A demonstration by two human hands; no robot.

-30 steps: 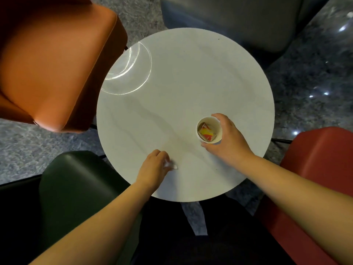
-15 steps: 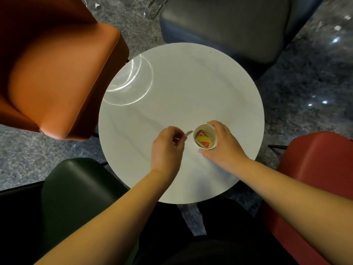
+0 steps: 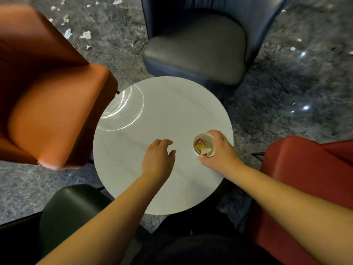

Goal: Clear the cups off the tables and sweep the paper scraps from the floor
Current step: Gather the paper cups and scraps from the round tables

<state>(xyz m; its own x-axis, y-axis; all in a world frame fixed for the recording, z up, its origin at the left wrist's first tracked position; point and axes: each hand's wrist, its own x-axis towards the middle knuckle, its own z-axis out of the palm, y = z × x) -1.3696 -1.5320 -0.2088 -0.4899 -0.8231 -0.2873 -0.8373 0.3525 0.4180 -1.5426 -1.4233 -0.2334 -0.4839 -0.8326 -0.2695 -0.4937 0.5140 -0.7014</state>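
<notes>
A white paper cup (image 3: 203,147) stands near the round white table's (image 3: 152,115) edge at about four o'clock on its top, holding crumpled scraps of red, yellow and white paper. The right hand (image 3: 219,152) wraps around the cup from its right side, thumb and fingers curled against its wall in a firm hold. The left hand (image 3: 158,159) hovers over the table just left of the cup, fingers loosely spread and relaxed, holding nothing. No other cup shows on this table. Around the table stand an orange armchair (image 3: 53,104) at nine o'clock, a dark blue chair (image 3: 196,48) at twelve, a red chair (image 3: 305,184) at four and a dark green seat (image 3: 72,205) at seven. On the grey speckled floor, white paper scraps (image 3: 85,35) lie scattered at eleven o'clock, with a few more at one o'clock. Judging from this, the cup is gathered and ready to be carried off, while the floor sweeping has not begun; no broom is in view.
</notes>
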